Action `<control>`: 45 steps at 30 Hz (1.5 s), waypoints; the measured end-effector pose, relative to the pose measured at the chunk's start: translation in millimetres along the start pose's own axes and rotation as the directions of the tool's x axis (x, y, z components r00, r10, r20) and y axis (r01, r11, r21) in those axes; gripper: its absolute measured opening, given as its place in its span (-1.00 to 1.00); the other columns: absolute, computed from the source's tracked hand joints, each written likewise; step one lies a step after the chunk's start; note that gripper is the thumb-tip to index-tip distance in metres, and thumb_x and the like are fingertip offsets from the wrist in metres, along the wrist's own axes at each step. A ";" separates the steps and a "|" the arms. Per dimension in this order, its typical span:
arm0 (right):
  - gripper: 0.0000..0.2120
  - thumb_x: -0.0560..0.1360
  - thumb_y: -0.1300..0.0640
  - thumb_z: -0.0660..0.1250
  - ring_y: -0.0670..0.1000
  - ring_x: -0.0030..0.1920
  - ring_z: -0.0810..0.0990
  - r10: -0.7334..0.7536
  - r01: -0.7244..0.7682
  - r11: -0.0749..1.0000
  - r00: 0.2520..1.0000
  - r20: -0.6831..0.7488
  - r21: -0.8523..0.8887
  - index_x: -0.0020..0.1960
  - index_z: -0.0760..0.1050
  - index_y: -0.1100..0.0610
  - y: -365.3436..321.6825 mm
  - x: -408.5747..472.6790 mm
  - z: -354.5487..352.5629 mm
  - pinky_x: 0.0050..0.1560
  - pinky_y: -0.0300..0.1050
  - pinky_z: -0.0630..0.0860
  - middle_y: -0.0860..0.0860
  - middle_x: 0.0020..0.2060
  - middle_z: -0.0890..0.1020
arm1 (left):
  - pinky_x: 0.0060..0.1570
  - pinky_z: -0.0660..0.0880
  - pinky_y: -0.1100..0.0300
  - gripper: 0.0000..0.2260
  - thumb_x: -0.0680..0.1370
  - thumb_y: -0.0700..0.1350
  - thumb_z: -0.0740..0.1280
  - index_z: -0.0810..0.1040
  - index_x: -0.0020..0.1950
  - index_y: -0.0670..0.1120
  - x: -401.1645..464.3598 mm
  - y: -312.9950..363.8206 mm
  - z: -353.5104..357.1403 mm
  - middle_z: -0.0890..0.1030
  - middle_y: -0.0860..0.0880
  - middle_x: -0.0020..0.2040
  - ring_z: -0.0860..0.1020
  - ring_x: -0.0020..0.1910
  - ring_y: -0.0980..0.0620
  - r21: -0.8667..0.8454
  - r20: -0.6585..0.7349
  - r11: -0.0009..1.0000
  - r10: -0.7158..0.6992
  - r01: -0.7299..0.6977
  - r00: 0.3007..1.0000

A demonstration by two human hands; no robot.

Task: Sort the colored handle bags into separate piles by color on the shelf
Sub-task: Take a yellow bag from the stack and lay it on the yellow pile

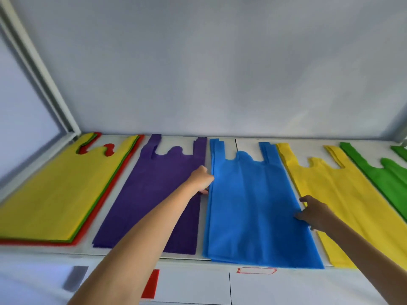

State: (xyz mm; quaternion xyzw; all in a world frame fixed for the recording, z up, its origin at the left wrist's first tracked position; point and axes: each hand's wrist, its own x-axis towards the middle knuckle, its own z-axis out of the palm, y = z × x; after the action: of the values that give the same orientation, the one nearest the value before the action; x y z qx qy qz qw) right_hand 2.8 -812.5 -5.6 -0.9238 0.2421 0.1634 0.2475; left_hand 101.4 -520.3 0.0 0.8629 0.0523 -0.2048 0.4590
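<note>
Flat handle bags lie in a row on the white shelf (pixel 220 142). At the far left is a mixed stack (pixel 57 194) with a yellow bag on top and green and red edges showing beneath. To its right lie a purple pile (pixel 154 190), a blue pile (pixel 253 208), a yellow pile (pixel 343 203) and a green pile (pixel 387 177) at the right edge. My left hand (pixel 201 178) grips the left edge of the blue pile, fingers curled under it. My right hand (pixel 311 213) rests on the blue pile's right edge, fingers on the fabric.
A white frame post (pixel 41 71) slants up at the left, and a plain wall stands behind the shelf. On the lower front surface are a red patch (pixel 150 283), a grey patch (pixel 74 278) and a red outlined rectangle (pixel 256 270).
</note>
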 end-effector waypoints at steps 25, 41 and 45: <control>-0.61 0.54 -0.17 0.20 0.05 -0.10 0.60 -0.464 0.460 0.859 0.885 0.036 -0.226 0.06 0.49 0.16 -445.4 -128.0 266.8 -0.12 -0.07 0.57 0.04 -0.10 0.56 | -0.15 0.44 0.06 -0.63 0.60 0.10 0.15 0.54 -0.05 -0.19 -34.6 -277.4 -406.5 0.55 -0.17 0.04 0.55 -0.04 -0.13 0.592 -0.457 0.753 0.018 0.289 0.889; -0.75 0.50 0.15 0.33 -0.02 0.06 0.48 -0.448 0.472 0.877 0.870 -0.205 0.089 0.17 0.47 0.14 -453.6 -132.9 309.5 0.02 -0.17 0.51 0.04 0.12 0.50 | 0.21 0.47 -0.02 -0.66 0.63 -0.12 0.15 0.33 0.41 -0.08 -2.5 -313.9 -369.4 0.49 -0.16 0.26 0.46 0.25 -0.16 0.654 -0.413 0.749 0.239 0.104 0.879; -0.64 0.51 0.19 0.33 -0.07 -0.23 0.48 -0.349 0.352 0.864 0.934 -0.074 0.361 0.28 0.37 0.18 -456.9 -134.4 305.8 -0.25 -0.23 0.49 0.04 -0.02 0.51 | 0.22 0.44 -0.06 -0.65 0.64 -0.12 0.12 0.27 0.43 -0.08 -8.4 -308.4 -360.2 0.50 -0.17 0.27 0.48 0.26 -0.18 0.723 -0.403 0.682 0.284 0.112 0.870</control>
State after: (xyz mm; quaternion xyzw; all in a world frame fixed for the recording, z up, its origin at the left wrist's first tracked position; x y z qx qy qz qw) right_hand 77.0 -251.8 -28.2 -0.8899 0.0973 0.0644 0.4410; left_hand 118.0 -49.6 -56.2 0.9968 0.0379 0.0371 0.0601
